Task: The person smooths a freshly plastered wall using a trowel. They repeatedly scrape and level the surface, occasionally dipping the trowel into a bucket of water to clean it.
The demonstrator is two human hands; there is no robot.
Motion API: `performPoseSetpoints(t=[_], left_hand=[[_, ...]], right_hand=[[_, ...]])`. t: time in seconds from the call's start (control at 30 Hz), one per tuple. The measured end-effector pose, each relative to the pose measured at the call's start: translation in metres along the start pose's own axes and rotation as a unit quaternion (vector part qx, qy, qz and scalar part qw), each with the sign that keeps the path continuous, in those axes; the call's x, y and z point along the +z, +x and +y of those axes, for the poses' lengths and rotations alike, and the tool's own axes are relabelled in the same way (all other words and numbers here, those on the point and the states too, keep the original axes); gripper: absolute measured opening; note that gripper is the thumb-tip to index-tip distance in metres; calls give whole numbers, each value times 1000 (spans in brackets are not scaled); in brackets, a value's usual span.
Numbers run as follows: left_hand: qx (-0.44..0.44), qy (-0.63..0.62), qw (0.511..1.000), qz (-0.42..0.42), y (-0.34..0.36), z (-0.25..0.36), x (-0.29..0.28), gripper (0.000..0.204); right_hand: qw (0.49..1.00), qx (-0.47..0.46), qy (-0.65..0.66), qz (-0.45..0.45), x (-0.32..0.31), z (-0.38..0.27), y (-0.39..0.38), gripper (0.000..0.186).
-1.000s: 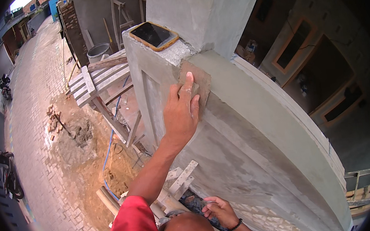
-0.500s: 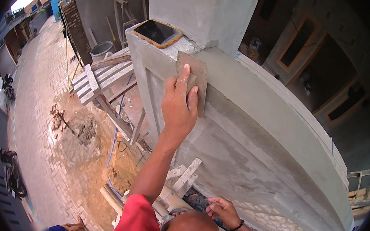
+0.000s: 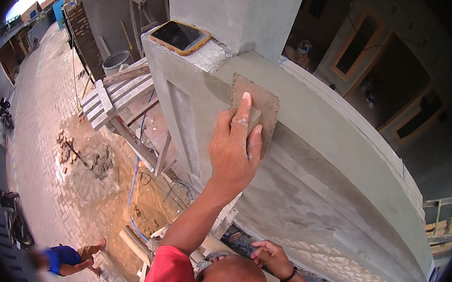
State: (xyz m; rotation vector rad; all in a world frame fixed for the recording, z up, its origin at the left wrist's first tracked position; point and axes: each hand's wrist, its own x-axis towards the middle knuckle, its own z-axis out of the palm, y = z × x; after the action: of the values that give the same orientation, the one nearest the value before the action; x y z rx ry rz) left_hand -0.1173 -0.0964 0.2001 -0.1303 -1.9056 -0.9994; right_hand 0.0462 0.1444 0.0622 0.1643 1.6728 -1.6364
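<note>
**Render mostly on, float working the upper band**

Nearest the camera, the right hand [image 3: 268,254] sits low by the scaffold timbers [image 3: 124,85]. Its fingers are loosely curled, and I cannot tell whether they grip anything.

Above it, the left hand [image 3: 235,151] reaches up to the wall [image 3: 316,187] and presses a float [image 3: 263,103] flat against it. The forefinger lies straight along the float's back and the other fingers bend over its block, so the hand has it held. The float lies on the slanting upper band of the wall, just under the pillar [image 3: 236,16].

By the look of it, most of the wall already carries grey render. The stretch around and below the float is darker and streaked, and probably still needs rubbing smooth. At the foot of the wall a pale patch [image 3: 332,252] shows a brick pattern, which seems to be left uncoated.

A phone [image 3: 180,36] lies on the ledge beside the pillar, clear of the float.

Farther off and below are a bucket [image 3: 117,62], a sand heap [image 3: 96,163], and a person in blue [image 3: 64,258] on the paved lane [image 3: 36,120].
</note>
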Motion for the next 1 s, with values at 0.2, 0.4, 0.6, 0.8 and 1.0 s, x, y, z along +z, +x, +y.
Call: performPoseSetpoints(t=[0.2,0.4,0.6,0.8,1.0], left_hand=[[-62,56,994,-68,-78,-41,6,58],[-71,2,997,-30,-23,-12,-8,57],[-31,69,996,-43,-24,-20,12,58],[-111,69,990,-48,-76,-42,-8,57],[-66,11,997,26,19,-20,-14,54]], right_hand=[[1000,5,2,-3,4,6,-3,32],[999,-2,-32,7,-4,13,2,31],[997,-44,-70,5,7,15,1,31],[994,-55,-98,2,6,10,-2,32],[992,-73,-100,28,6,18,-3,32]])
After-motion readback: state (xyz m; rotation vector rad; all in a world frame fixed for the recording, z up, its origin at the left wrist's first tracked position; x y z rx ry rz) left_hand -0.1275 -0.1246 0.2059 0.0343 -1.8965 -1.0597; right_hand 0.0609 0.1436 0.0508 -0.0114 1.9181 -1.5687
